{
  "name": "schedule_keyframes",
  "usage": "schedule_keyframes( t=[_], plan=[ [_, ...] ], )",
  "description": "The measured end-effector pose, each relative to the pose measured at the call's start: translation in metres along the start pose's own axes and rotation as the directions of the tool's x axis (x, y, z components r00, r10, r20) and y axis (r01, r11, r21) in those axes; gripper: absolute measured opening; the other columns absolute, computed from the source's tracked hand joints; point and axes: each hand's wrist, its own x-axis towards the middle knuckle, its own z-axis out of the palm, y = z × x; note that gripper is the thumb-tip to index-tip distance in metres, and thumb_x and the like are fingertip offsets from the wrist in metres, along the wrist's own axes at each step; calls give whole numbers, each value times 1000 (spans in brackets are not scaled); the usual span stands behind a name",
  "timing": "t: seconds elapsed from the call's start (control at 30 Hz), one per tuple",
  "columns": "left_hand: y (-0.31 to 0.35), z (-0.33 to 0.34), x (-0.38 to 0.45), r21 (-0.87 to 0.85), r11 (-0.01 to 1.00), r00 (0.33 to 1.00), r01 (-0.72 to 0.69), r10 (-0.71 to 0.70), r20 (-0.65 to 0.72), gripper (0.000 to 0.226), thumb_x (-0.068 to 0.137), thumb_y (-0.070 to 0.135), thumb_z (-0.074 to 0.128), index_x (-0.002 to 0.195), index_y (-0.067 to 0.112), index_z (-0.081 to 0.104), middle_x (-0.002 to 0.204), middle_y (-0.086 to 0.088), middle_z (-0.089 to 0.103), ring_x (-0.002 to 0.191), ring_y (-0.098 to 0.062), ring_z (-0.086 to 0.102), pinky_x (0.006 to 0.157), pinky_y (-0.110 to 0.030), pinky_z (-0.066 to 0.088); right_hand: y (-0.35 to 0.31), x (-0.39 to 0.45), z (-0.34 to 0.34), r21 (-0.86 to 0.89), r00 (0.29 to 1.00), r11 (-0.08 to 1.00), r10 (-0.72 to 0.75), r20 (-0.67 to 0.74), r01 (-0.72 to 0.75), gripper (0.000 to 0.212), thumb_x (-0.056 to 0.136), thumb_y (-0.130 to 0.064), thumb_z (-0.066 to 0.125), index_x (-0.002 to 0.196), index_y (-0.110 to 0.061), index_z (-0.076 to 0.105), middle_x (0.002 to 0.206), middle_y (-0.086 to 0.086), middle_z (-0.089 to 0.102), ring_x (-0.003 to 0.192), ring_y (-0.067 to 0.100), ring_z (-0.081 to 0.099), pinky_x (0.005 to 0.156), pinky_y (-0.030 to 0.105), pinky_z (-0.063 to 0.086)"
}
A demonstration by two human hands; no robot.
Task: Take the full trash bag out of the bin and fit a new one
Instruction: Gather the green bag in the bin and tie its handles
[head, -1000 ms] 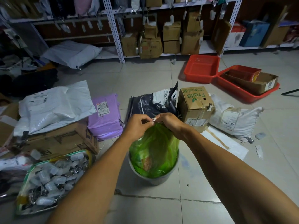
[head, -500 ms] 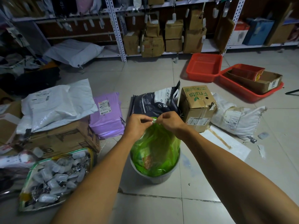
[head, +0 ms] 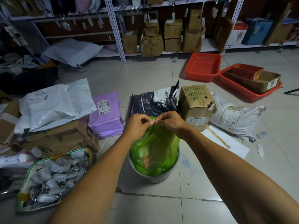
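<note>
Here left hand (head: 137, 125) and right hand (head: 169, 122) pinch gathered top of green bag (head: 153, 151) (fingers closed), bag in bin (head: 153, 177).

Green bag (head: 155, 147) in a pale grey bin (head: 155, 177)

The translucent bag showed an orange patch inside. Behind the bin lay a dark navy pack (head: 155, 101) with white print and paw marks; left of it, a lilac parcel (head: 106, 117) and a white mailer (head: 55, 104); right, a brown box (head: 196, 104) with green lettering; beyond that, red trays (head: 203, 67).
</note>
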Motion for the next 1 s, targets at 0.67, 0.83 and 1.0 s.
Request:
schedule_keyframes(
  t=[0.67, 0.83, 1.0],
  plan=[
    [0, -30, 3, 243, 967, 971, 74, -126, 204, 24, 98, 21, 47, 86, 4, 60, 95, -12, 63, 84, -21, 56, 76, -30, 41, 15, -1, -18, -421, 952, 907, -114, -283, -16, 13, 91, -12, 64, 93, -9, 77, 87, 3, 70, 80, 13, 60, 76, 24, 46],
    [-11, -25, 2, 219, 973, 983, 71, -106, 151, 21, 95, 17, 54, 90, 2, 67, 100, 0, 67, 93, -14, 60, 82, -26, 44, 22, -5, -13, -486, 951, 871, -88, -297, -71, 19, 87, -13, 60, 82, -25, 74, 93, 1, 74, 83, 18, 65, 77, 29, 51],
    [-27, -21, -4, 37, 993, 994, 110, -110, -10, 7, 88, 20, 65, 86, 14, 69, 91, 1, 70, 88, -16, 64, 81, -30, 51, 12, -8, 5, -451, 957, 889, -199, -214, 84, 33, 92, -40, 55, 123, -29, 63, 126, 3, 67, 112, 24, 64, 97, 44, 50]
  ],
)
